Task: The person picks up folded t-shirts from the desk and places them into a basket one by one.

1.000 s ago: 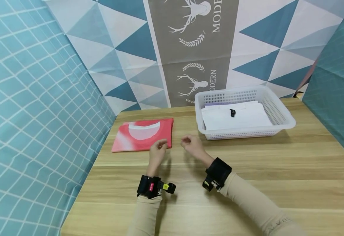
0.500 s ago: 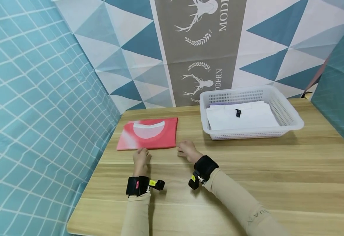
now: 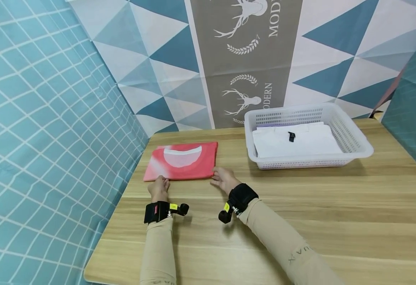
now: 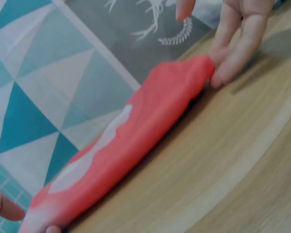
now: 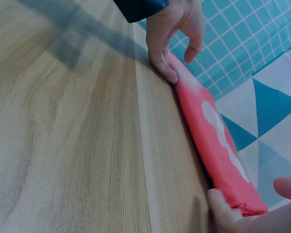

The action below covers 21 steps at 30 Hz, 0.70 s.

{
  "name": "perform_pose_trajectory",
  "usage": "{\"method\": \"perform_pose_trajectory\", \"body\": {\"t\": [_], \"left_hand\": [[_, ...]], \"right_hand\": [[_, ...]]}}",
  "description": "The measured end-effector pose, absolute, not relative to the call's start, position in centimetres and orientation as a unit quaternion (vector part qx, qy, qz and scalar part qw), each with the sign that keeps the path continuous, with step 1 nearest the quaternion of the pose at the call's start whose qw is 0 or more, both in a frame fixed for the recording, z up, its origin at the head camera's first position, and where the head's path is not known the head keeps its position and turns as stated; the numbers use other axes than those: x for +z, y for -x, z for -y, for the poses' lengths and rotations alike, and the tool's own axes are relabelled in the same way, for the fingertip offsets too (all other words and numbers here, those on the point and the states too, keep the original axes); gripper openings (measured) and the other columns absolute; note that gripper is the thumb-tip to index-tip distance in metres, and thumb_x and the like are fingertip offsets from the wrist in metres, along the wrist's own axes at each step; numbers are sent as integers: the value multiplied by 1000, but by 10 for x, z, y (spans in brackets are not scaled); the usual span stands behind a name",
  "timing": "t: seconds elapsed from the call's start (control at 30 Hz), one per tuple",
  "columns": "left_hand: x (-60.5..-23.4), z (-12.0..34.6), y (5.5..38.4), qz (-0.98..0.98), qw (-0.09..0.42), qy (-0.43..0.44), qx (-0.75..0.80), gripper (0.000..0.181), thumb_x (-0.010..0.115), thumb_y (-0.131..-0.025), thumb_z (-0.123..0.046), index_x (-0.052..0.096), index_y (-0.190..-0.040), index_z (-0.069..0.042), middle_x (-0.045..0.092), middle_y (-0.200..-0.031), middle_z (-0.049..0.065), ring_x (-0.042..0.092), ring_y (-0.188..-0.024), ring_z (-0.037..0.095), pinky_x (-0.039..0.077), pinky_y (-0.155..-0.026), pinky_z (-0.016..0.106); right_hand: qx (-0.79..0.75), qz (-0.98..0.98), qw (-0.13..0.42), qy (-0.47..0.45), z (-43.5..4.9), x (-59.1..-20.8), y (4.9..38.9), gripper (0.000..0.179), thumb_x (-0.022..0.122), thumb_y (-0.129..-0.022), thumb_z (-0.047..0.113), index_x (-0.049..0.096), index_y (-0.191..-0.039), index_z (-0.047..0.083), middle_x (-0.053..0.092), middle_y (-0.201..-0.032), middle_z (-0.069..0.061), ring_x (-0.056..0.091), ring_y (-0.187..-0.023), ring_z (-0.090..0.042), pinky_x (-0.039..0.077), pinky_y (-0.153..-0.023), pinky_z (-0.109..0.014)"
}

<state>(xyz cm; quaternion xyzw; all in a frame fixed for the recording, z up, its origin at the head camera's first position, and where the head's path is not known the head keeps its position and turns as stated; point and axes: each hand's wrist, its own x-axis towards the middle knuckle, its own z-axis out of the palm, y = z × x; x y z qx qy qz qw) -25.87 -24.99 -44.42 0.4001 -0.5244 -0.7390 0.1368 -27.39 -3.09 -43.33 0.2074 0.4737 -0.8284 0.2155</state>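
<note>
A folded red cloth point(image 3: 183, 170) with a white and pink pattern lies flat on the table, near its far left corner. My left hand point(image 3: 159, 189) is at the cloth's near edge, toward the left corner. My right hand point(image 3: 225, 180) is at the near right corner. In the left wrist view, the right fingers point(image 4: 230, 65) touch the raised end of the cloth, with the thumb held apart above. From the right wrist, the left fingers point(image 5: 162, 70) are seen against the near edge, thumb and fingers apart. Neither hand visibly pinches the cloth.
A white perforated basket point(image 3: 315, 160) stands at the back right of the wooden table point(image 3: 265, 237). Inside it are folded white cloth point(image 3: 275, 146) and a small black object point(image 3: 291, 137). Patterned fabric point(image 3: 179, 71) hangs behind, and blue checked fabric point(image 3: 51, 138) borders the left.
The left hand has moved left and reached the cloth's near left edge. My right hand has come down to its near right corner. The head view has shifted slightly; the cloth stays put.
</note>
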Motion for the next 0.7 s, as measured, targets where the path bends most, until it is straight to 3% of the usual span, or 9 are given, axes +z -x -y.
{"method": "perform_pose_trajectory", "body": {"t": [0.07, 0.17, 0.33, 0.4, 0.57, 0.7], "left_hand": [[-446, 252, 262, 531, 145, -396, -735, 24, 51, -88, 0, 52, -111, 6, 59, -62, -3, 60, -60, 4, 56, -70, 17], [-447, 254, 265, 548, 157, -392, -722, 29, 56, -87, 2, 54, -115, 10, 59, -56, -5, 61, -54, 4, 56, -63, 17], [-449, 253, 268, 577, 182, -389, -695, 40, 61, -85, 3, 52, -121, 16, 57, -49, -4, 60, -46, 3, 55, -55, 17], [-450, 253, 269, 585, 189, -388, -686, 42, 62, -83, 4, 50, -122, 17, 56, -48, -4, 58, -43, 2, 53, -51, 17], [-453, 251, 269, 605, 178, -381, -677, 48, 61, -82, 8, 49, -128, 14, 55, -52, -5, 58, -44, 2, 53, -52, 16], [-452, 252, 264, 619, 157, -369, -676, 50, 61, -83, 8, 46, -130, 13, 58, -56, -3, 61, -46, 3, 54, -54, 17]], "right_hand": [[-827, -479, 200, -217, 35, -434, 276, 50, 52, -93, 1, 39, -141, -8, 39, -147, -28, 46, -133, -37, 44, -109, -41], [-821, -499, 178, -216, 40, -444, 283, 40, 56, -92, 1, 51, -130, -8, 53, -137, -24, 59, -121, -32, 51, -101, -37], [-813, -541, 165, -139, 43, -530, 329, 32, 73, -83, 10, 64, -110, -6, 73, -103, -17, 74, -84, -27, 60, -75, -33], [-799, -563, 167, -130, 43, -546, 338, 37, 74, -82, 12, 62, -111, -8, 73, -105, -18, 74, -82, -28, 61, -74, -33], [-753, -615, 165, -167, 38, -485, 304, 38, 62, -89, 0, 55, -124, -14, 61, -128, -27, 70, -101, -33, 57, -89, -34], [-742, -628, 164, -169, 34, -458, 287, 33, 58, -89, -7, 57, -120, -16, 60, -124, -31, 72, -96, -32, 57, -89, -34]]}}
